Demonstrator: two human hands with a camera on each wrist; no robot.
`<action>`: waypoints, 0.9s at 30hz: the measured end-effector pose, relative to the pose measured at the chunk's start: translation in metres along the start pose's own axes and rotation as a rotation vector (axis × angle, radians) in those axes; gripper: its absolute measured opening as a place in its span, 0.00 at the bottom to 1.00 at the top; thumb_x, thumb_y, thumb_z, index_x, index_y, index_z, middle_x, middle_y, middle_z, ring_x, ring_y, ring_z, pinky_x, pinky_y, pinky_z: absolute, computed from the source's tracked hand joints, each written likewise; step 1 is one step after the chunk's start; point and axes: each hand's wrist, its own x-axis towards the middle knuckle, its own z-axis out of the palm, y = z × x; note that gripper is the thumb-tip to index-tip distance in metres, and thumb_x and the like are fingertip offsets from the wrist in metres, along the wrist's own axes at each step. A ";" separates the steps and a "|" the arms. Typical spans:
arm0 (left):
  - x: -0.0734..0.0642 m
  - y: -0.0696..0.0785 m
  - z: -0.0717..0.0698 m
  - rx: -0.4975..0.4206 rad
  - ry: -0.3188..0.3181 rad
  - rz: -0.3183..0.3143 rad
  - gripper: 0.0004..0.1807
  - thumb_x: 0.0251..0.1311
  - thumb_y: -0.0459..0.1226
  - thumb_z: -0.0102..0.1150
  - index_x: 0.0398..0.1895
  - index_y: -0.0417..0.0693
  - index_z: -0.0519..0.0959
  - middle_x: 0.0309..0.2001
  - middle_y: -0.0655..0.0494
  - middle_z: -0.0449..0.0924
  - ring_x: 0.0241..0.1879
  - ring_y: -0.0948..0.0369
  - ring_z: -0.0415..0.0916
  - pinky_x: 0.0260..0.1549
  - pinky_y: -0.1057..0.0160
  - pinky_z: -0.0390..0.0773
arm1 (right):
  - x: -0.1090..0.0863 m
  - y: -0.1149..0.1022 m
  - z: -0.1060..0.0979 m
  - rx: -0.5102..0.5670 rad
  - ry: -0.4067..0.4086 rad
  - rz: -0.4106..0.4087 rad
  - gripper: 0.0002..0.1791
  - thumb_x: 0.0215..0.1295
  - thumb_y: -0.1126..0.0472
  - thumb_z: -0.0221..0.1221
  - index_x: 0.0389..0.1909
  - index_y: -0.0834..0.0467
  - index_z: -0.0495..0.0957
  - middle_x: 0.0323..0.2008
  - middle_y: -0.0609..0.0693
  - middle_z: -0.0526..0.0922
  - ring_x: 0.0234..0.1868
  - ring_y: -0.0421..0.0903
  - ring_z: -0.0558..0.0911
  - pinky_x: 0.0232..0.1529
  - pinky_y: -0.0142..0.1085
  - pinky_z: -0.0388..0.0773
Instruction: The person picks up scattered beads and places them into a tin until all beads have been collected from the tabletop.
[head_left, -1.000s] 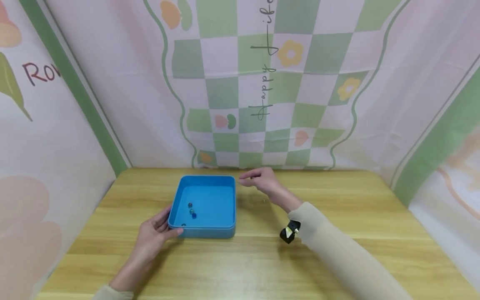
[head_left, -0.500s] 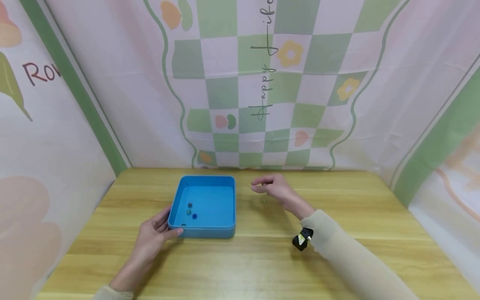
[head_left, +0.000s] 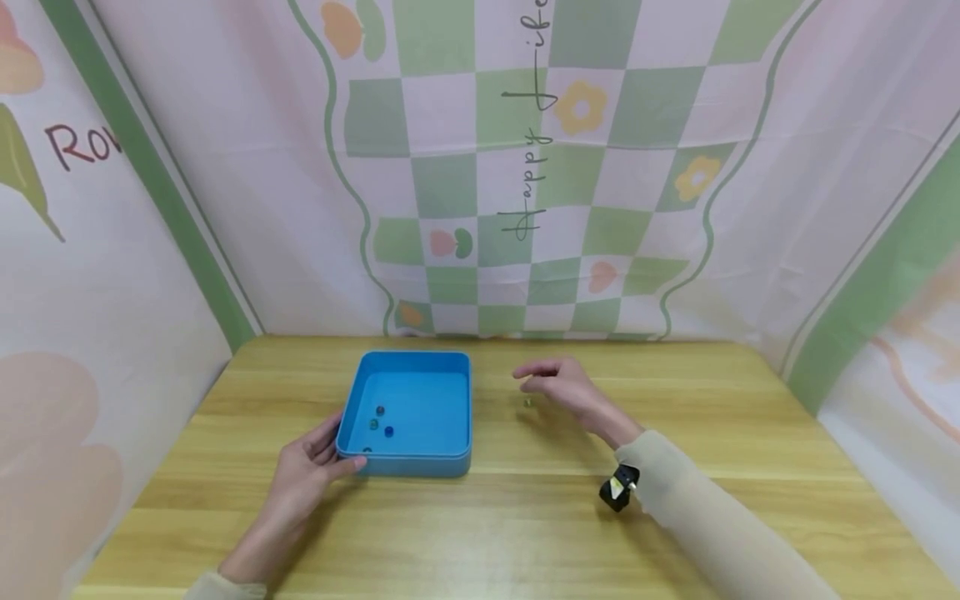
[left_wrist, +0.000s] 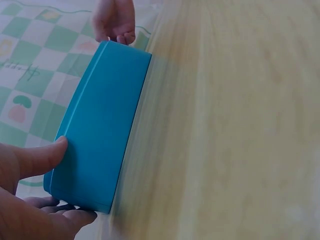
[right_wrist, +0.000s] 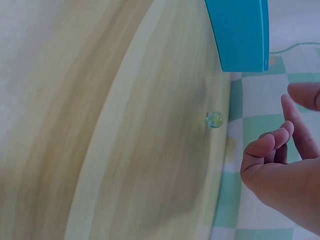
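A square blue box (head_left: 441,465) stands on the table with several small glass marbles inside, among them a dark blue marble (head_left: 389,432) and a greenish marble (head_left: 373,424). My left hand (head_left: 303,471) grips its near left corner, thumb on the front wall and fingers along the left side. To the right of the box, my right hand (head_left: 566,390) hovers above the table, holding nothing. In the right wrist view its thumb and forefinger are apart and the other fingers are curled in. Just below those fingertips lies a clear yellow-green marble (right_wrist: 215,119) on the wood.
The light wooden table (head_left: 525,533) runs back to a hanging cloth (head_left: 502,183) with a green and white check print. More printed cloth hangs at both sides. A small black device (head_left: 618,488) is strapped at the right wrist.
My right hand has moved from beside the box's far right corner to the right and nearer, over the loose marble. Inside the box, the greenish marble has rolled left. The left hand stays put.
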 end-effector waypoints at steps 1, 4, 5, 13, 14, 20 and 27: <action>0.000 0.000 0.000 0.000 0.001 -0.001 0.49 0.60 0.28 0.75 0.82 0.40 0.58 0.81 0.38 0.55 0.78 0.43 0.57 0.68 0.57 0.69 | 0.000 0.000 -0.001 -0.002 0.001 0.000 0.17 0.64 0.65 0.69 0.52 0.66 0.87 0.59 0.59 0.85 0.59 0.51 0.79 0.52 0.35 0.76; 0.000 -0.001 0.000 -0.004 0.003 -0.002 0.49 0.60 0.27 0.74 0.82 0.40 0.58 0.80 0.39 0.55 0.78 0.43 0.57 0.68 0.57 0.69 | -0.001 0.002 -0.002 -0.010 -0.003 0.002 0.19 0.63 0.63 0.71 0.53 0.66 0.87 0.58 0.59 0.85 0.58 0.50 0.80 0.54 0.36 0.76; 0.000 -0.001 0.000 -0.004 0.003 -0.003 0.49 0.60 0.27 0.74 0.82 0.41 0.58 0.80 0.39 0.55 0.78 0.43 0.57 0.68 0.57 0.69 | -0.001 0.003 -0.003 -0.015 -0.005 0.003 0.19 0.63 0.62 0.72 0.53 0.66 0.87 0.58 0.59 0.86 0.58 0.51 0.80 0.56 0.37 0.77; 0.000 -0.002 0.000 -0.006 -0.004 0.003 0.49 0.60 0.27 0.74 0.82 0.41 0.59 0.80 0.39 0.56 0.78 0.43 0.58 0.68 0.56 0.69 | -0.001 0.016 -0.010 -0.044 -0.025 0.005 0.22 0.63 0.59 0.74 0.55 0.66 0.86 0.55 0.59 0.85 0.46 0.48 0.81 0.52 0.42 0.79; 0.000 -0.002 0.000 -0.007 -0.005 0.000 0.49 0.60 0.27 0.74 0.82 0.40 0.58 0.80 0.39 0.56 0.78 0.43 0.58 0.68 0.56 0.69 | -0.001 0.017 -0.011 -0.047 -0.028 0.005 0.22 0.63 0.60 0.74 0.55 0.67 0.86 0.55 0.59 0.85 0.45 0.48 0.81 0.50 0.41 0.80; 0.000 -0.002 0.001 -0.002 -0.005 -0.004 0.49 0.60 0.27 0.74 0.82 0.40 0.58 0.80 0.39 0.55 0.78 0.43 0.57 0.68 0.56 0.69 | -0.001 0.021 -0.013 -0.092 -0.019 -0.002 0.21 0.62 0.63 0.73 0.53 0.68 0.86 0.39 0.54 0.85 0.35 0.45 0.78 0.36 0.34 0.78; 0.000 -0.001 0.000 -0.006 -0.004 0.012 0.48 0.61 0.27 0.73 0.82 0.41 0.59 0.80 0.40 0.56 0.78 0.44 0.57 0.67 0.58 0.70 | -0.001 0.024 -0.015 -0.207 -0.021 -0.017 0.19 0.62 0.61 0.74 0.51 0.67 0.87 0.23 0.47 0.76 0.28 0.42 0.71 0.30 0.32 0.71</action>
